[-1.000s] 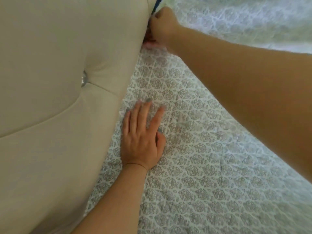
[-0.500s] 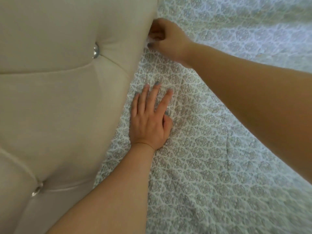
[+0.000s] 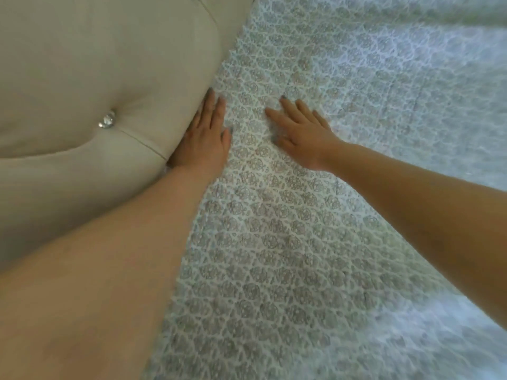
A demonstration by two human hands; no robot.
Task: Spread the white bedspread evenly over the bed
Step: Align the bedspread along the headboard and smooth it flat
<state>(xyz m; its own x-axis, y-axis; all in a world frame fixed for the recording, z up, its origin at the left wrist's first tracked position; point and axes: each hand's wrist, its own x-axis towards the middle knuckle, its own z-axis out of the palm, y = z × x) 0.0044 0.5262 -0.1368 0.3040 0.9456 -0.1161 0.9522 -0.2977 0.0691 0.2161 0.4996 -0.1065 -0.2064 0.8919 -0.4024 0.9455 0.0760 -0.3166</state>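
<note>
Right, far left is the beige padded headboard [image 3: 82, 64], tufted, with one shiny crystal-like button [image 3: 106, 122] set in a dimple where the seams meet. Its bulging edge runs diagonally up toward the top of the view.

Left hand [image 3: 204, 135] lies wedged along that edge, right where the headboard meets the bedspread [image 3: 274, 242]. Palm down, fingers straight and close together, pointing away from the person. Flat, not gripping anything; it presses on the fabric. The side of the hand nearest the headboard is tucked under the padding bulge, so part of it is hidden. Bare left forearm fills the lower left corner.

Bedspread covers everything right of the headboard: white with a repeating grey rosette/lattice pattern, lying flat on the bed, its edge butted up against the headboard. No obvious folds near the hands. Far right and the lower right corner are washed out by bright light, pattern hard to read there.

Right hand [image 3: 299, 130] is near the left one, apart from it, with a strip of fabric between. Also palm down, fingers spread and extended, slightly blurred. Holds nothing, rests flat on the bedspread. Right forearm comes in from the right edge.
</note>
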